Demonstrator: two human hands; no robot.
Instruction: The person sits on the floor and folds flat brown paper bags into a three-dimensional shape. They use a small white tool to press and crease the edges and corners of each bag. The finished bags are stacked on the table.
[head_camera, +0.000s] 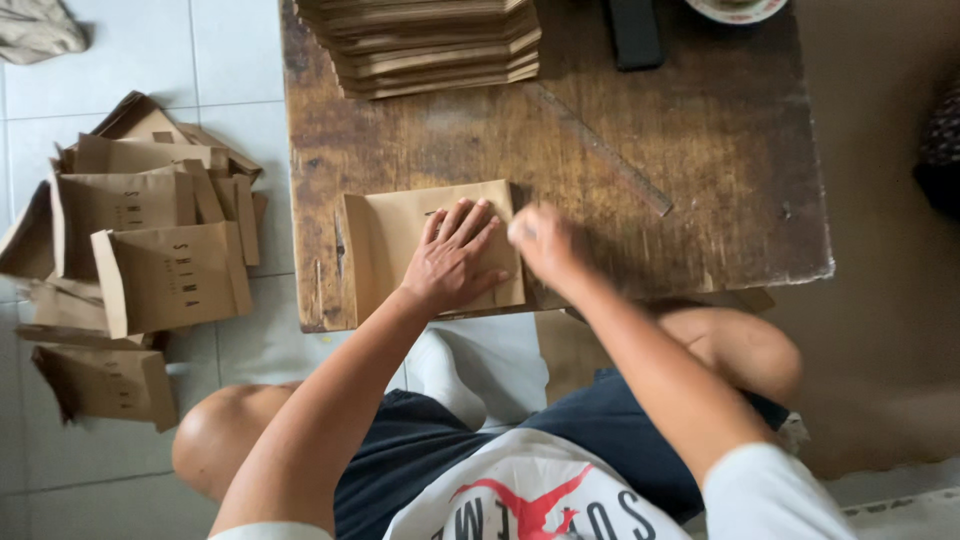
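The flat brown kraft-paper bag (400, 245) lies at the near edge of the worn dark wooden table (700, 170), with a folded flap along its left side. It looks light and thin, easy to crease and likely to slide on the wood, so I judge it is best held flat with the palm and lifted by an edge or the flap. The left hand (455, 262) presses on it with fingers spread, an open grip that holds nothing. The right hand (548, 245) is blurred, just beside the bag's right edge; whether its grip is open or closed I cannot tell. Farther back on the table stands a stack of flat brown paper sheets (430, 45), and a long thin wooden stick (600, 150) lies diagonally. On the white tiled floor (230, 60) to the left lies a loose pile of finished brown paper bags (150, 240)
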